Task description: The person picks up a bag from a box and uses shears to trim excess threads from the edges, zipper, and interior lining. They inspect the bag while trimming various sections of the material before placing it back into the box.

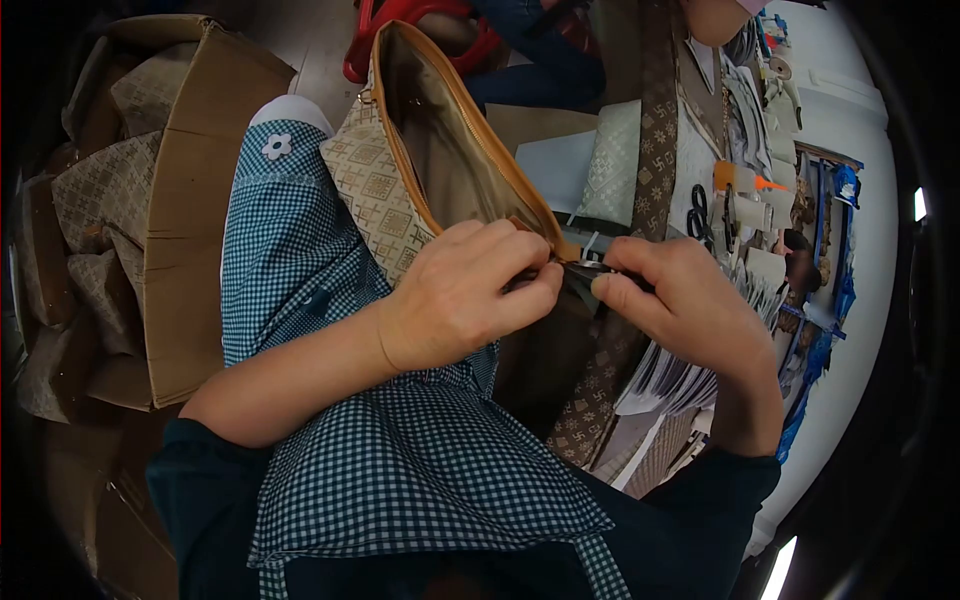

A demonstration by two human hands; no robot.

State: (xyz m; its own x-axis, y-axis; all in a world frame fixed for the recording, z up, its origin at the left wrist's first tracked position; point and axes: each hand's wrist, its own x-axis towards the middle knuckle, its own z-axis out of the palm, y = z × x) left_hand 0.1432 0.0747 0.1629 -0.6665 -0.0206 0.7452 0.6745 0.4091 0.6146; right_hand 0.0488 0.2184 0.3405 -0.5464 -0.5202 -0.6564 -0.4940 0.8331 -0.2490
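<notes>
A patterned beige handbag (375, 195) with tan trim lies tilted over my lap, its long zip opening gaping and the brown lining (440, 165) showing. My left hand (475, 290) is closed on the bag's near end, fingers pinching the tan edge beside the zip's end. Just right of it, my right hand (690, 300) pinches a small shiny metal piece (590, 266) that meets the tan trim; I cannot tell what kind of piece it is. Both hands are close together, and the fingers partly hide the bag's corner.
To the left stands a cardboard box (205, 210) of patterned pieces (110, 190). The worktable at right holds black-handled scissors (699, 212), an orange-tipped bottle (738, 178) and stacked sheets (665, 380). A person in jeans (545, 55) sits beyond, near a red stool (360, 45).
</notes>
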